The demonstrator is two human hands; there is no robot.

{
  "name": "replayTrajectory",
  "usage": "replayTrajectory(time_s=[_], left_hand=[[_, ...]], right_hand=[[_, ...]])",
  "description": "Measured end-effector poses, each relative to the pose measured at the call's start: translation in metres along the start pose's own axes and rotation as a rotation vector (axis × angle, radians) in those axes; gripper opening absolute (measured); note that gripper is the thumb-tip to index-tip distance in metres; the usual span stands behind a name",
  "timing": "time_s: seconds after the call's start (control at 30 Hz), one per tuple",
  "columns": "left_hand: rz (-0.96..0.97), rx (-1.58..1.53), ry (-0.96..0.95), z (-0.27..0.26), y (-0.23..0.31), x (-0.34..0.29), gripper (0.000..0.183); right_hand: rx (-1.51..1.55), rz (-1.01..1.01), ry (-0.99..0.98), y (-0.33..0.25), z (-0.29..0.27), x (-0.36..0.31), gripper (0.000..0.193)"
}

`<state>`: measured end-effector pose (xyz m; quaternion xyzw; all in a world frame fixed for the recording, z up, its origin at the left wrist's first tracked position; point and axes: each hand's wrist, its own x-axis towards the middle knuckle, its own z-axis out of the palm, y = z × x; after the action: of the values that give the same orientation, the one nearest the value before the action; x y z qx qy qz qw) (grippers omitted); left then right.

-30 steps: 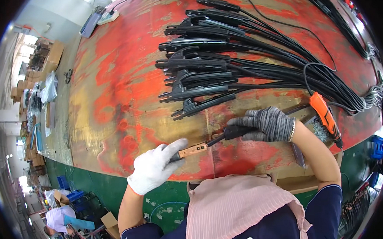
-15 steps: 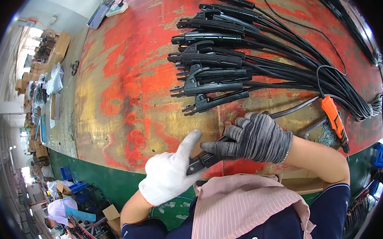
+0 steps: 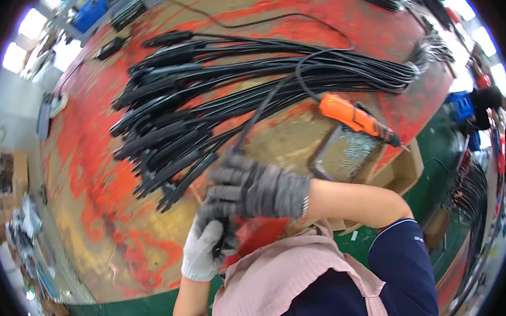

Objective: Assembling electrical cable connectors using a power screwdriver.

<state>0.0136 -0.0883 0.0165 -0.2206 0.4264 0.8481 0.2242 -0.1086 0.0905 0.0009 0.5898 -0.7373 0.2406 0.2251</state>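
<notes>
My left hand (image 3: 202, 249), in a white glove, is closed around a black plastic cable handle (image 3: 217, 247), with its thumb on the near end. Over the far part of that handle lies my right hand (image 3: 254, 186), in a grey striped glove, its fingers curled down and slightly blurred. Between them the two gloves hide most of the handle. A dark cable (image 3: 255, 116) runs away from the right glove toward the pile. Just beyond my hands a heap of similar black handles (image 3: 163, 134) lies on the table, their cables trailing right.
An orange and black electric screwdriver (image 3: 351, 117) lies right of my hands, its bit pointing right. Below it a shallow tray (image 3: 317, 157) holds small screws (image 3: 355, 147). A cardboard box (image 3: 413, 160) is at the near table edge. Coiled cable ends (image 3: 430, 54) lie at far right.
The view has swung toward the right, so the pile appears farther left. My hands have come closer together, and my right hand now covers more of the handle.
</notes>
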Motion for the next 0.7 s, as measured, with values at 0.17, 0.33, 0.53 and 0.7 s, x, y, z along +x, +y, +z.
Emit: replayTrajectory(time_s=[0.17,0.33,0.53,0.7], left_hand=[[-0.088,-0.202,0.067,-0.015,-0.01,-0.003,0.069],[-0.16,-0.394,0.089,0.008,-0.017,0.018,0.055],[-0.159,-0.435,0.056,0.003,-0.025,0.021,0.06],[-0.18,-0.293,0.13,0.007,-0.04,0.026,0.035]], right_hand=[[-0.356,0.795,-0.233,0.066,-0.135,-0.101,0.054],[0.133,1.281,-0.508,0.089,-0.158,-0.182,0.051],[0.24,1.244,-0.051,0.092,-0.19,-0.189,0.044],[0.995,1.109,1.109,0.073,-0.228,-0.168,0.044]])
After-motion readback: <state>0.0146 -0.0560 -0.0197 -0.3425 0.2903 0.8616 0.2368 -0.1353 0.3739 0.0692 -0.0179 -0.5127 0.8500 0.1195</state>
